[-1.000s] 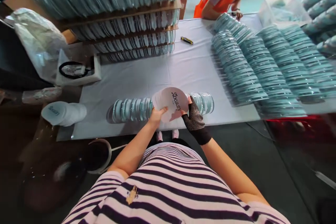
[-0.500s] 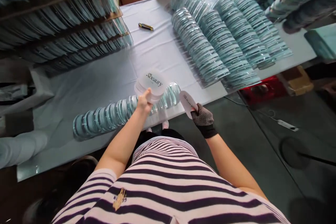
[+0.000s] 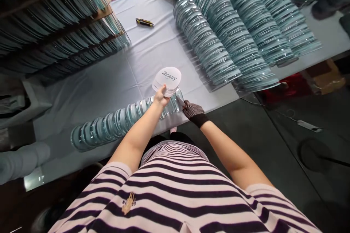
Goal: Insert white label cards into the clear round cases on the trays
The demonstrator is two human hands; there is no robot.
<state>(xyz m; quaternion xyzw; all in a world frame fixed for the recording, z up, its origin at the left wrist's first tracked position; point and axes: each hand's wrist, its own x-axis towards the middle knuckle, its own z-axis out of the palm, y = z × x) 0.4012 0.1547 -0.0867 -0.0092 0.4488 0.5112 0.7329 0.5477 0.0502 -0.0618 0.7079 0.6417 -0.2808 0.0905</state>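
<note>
A row of clear cases (image 3: 120, 120) lies along the table's (image 3: 109, 83) near edge, a pen (image 3: 144, 22) far behind.

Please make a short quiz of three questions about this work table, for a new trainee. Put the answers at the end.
1. True or false: the left hand holds a stack of white round cards printed "beauty".
2. Which hand wears a dotted black glove?
A. left
B. right
C. both
3. Fill in: the right hand is at the near end of a lying row of clear round cases, and farther on the white tablecloth lies a yellow and black ____.

Key
1. True
2. B
3. The yellow and black thing looks like a utility knife; too small to be sure.
</note>
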